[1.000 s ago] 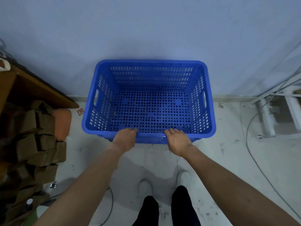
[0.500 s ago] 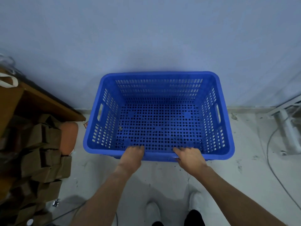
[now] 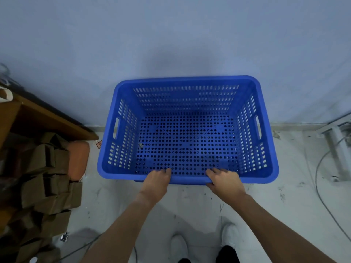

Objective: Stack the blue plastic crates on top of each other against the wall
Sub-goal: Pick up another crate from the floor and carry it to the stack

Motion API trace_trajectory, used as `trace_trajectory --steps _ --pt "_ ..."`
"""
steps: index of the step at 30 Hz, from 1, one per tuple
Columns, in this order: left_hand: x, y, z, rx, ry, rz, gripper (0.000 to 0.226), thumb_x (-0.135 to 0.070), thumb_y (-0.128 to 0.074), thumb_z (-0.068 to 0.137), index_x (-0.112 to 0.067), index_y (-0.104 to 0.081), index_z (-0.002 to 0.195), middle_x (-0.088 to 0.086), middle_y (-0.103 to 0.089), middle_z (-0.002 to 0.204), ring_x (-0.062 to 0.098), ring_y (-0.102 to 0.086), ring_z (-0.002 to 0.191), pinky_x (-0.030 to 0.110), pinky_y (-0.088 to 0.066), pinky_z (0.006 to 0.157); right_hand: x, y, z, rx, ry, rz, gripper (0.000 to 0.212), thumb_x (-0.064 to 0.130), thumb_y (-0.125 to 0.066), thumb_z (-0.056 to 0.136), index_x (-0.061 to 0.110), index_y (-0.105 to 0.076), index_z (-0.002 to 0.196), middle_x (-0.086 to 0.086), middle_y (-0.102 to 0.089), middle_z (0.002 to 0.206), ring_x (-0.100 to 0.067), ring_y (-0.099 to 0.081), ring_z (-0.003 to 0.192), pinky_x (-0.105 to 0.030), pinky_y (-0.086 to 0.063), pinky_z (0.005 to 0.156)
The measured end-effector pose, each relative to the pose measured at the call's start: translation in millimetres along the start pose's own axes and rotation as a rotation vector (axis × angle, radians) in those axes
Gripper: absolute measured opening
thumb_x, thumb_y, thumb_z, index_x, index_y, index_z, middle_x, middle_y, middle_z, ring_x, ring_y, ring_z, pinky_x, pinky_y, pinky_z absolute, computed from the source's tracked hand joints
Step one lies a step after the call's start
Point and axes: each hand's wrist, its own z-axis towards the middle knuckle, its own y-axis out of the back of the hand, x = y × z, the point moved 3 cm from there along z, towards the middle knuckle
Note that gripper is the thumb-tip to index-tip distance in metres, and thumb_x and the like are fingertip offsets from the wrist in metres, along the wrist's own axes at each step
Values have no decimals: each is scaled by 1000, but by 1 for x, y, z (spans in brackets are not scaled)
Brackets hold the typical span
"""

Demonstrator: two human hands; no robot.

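One blue plastic crate [image 3: 121, 118] with perforated walls and floor is in front of me, its far side close to the pale wall. It is empty apart from a small scrap on its floor. My left hand [image 3: 156, 182] grips the near rim left of centre, fingers curled over the edge. On the same rim, right of centre, my right hand [image 3: 225, 184] has the same hold. Whether the crate rests on the floor or hangs just above it I cannot tell. No other crate is in view.
Stacked cardboard boxes [image 3: 43, 179] and a wooden desk edge [image 3: 49, 118] fill the left side, with an orange-brown pad [image 3: 78, 158] beside the crate. A white frame [image 3: 336, 141] and cables [image 3: 321, 186] lie on the right. My feet [image 3: 178, 245] stand on the stained floor.
The crate looks larger and sits lower in the view than before, with both hands still on its near rim. The view has shifted closer to the wall.
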Motion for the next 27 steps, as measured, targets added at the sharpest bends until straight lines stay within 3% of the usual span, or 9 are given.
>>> trace_trajectory --steps 2,6,10,18,21,24,27 --pt "5 3 4 -7 -48 -29 33 0 -51 88 -11 -48 119 9 -65 105 27 -64 89 35 -48 74 -4 2 4 -40 32 2 28 46 -62 85 21 -63 97 3 -65 76 -20 -62 64 -30 -50 49" --pt "5 8 6 -38 -37 -43 28 -2 -55 85 -14 -49 110 6 -63 102 26 -61 93 36 -43 89 -16 2 9 -40 132 -81 41 56 -52 89 20 -59 107 1 -66 80 -22 -63 65 -28 -39 49" --pt "-6 -4 -7 -74 43 -55 32 -2 -54 84 -15 -49 113 3 -60 106 25 -57 102 38 -40 99 -12 -6 -1 -42 75 -75 41 59 -51 87 21 -62 97 4 -64 73 -18 -62 61 -29 -49 49" --pt "2 -4 1 -44 -28 -56 31 -6 -57 82 -19 -48 109 0 -59 92 25 -60 94 37 -40 98 -17 -2 6 -29 69 -124 57 72 -40 86 20 -63 90 3 -64 68 -19 -61 57 -28 -41 50" --pt "6 1 4 20 -51 -42 24 -10 -56 87 -20 -47 108 -1 -60 88 24 -60 92 38 -39 103 -19 1 9 34 60 -119 57 73 -38 87 20 -60 87 2 -56 64 -20 -51 53 -29 -43 51" --pt "3 5 0 13 -29 -22 30 -16 -54 91 -18 -49 120 2 -63 105 24 -59 100 37 -38 104 -19 3 6 71 -9 -56 62 78 -39 83 20 -60 89 1 -59 75 -21 -54 60 -33 -48 57" --pt "-1 1 -15 -42 -18 -36 36 -24 -48 98 -16 -44 133 6 -56 122 26 -56 112 39 -39 105 -27 7 -3 85 -92 109 80 92 -34 68 26 -61 105 5 -60 102 -20 -62 83 -34 -47 67"
